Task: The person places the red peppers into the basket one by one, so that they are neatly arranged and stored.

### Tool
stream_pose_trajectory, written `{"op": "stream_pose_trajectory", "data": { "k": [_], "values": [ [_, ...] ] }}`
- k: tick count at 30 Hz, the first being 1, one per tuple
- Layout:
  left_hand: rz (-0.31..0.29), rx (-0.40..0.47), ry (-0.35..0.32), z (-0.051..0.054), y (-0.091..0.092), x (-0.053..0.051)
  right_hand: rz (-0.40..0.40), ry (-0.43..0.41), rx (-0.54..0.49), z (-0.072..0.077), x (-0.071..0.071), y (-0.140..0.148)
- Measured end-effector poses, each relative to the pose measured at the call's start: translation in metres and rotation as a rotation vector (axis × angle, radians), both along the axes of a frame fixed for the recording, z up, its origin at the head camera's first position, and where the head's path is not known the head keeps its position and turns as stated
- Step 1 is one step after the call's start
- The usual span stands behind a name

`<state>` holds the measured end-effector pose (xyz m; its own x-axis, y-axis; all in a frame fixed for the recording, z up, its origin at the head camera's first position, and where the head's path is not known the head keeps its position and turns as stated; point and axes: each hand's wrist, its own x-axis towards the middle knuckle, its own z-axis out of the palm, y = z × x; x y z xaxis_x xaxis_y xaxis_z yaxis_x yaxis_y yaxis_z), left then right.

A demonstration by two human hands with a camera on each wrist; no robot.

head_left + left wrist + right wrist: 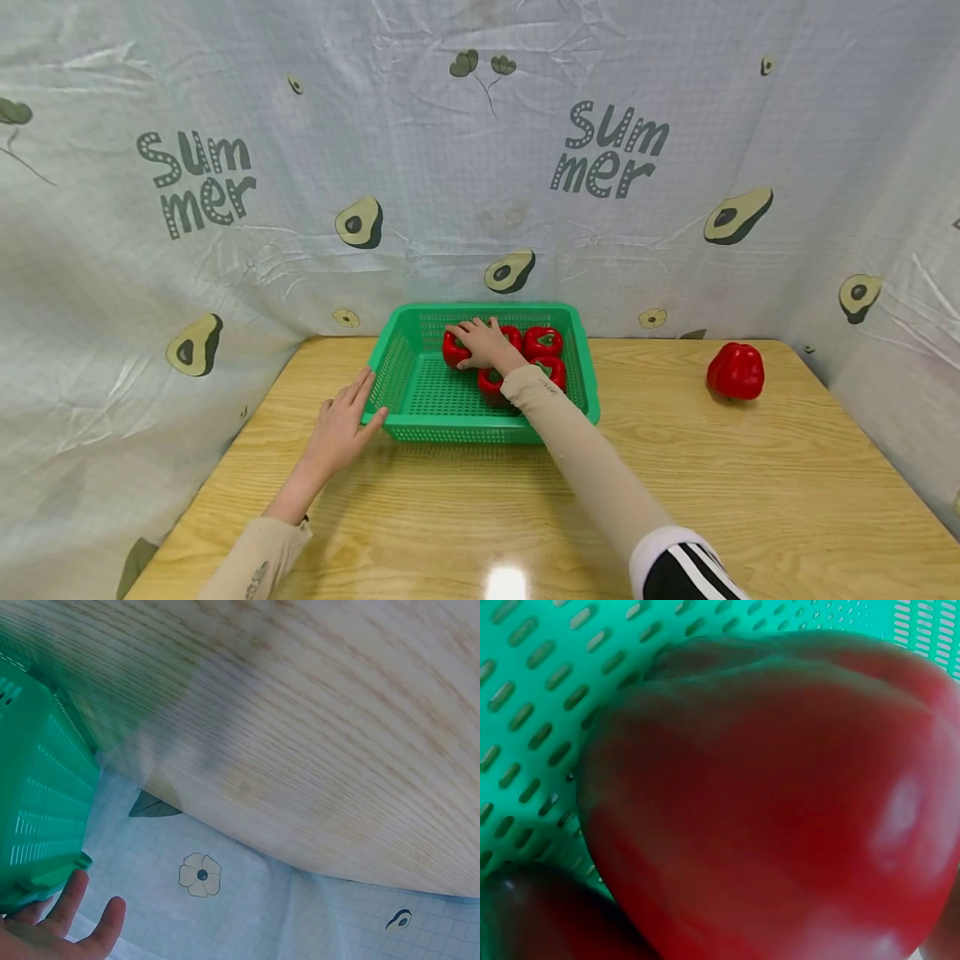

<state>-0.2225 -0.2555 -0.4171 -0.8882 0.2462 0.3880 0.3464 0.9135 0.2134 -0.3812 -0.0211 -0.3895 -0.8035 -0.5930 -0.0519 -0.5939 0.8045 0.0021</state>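
A green plastic basket [450, 422] holds several red bell peppers in its middle and right part. Reaching into it, my right hand [487, 343] grips a red bell pepper [452, 352], fingers over the top and thumb on the near side. Other peppers, such as one at the back right [543, 342], sit close to that wrist. In the right wrist view, a red pepper [765, 795] fills most of the picture; the fingers are hardly visible there. My left hand [341, 427] rests against the basket's left rim, fingers extended; its fingertips touch the green edge in the left wrist view.
Another red bell pepper [736, 372] stands on the wooden table [675, 467] right of the basket. A pale cloth [420, 167] printed with avocados and lettering hangs behind the table and along both sides.
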Motion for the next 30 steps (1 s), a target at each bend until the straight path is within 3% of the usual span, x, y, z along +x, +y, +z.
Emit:
{"op": "stream_pose_trajectory", "data": {
  "k": [10, 18, 30],
  "values": [
    [0.005, -0.005, -0.004, -0.0006, 0.0000, 0.0008, 0.055, -0.017, -0.011, 0.0009, 0.0058, -0.0015],
    [0.006, 0.001, -0.003, -0.0013, 0.0000, 0.0008, 0.022, -0.072, -0.010, 0.0017, 0.0054, -0.0031],
    [0.009, 0.007, -0.024, 0.0000, 0.0003, -0.0001, 0.004, -0.063, -0.032, 0.0022, 0.0056, -0.0010]
  ]
}}
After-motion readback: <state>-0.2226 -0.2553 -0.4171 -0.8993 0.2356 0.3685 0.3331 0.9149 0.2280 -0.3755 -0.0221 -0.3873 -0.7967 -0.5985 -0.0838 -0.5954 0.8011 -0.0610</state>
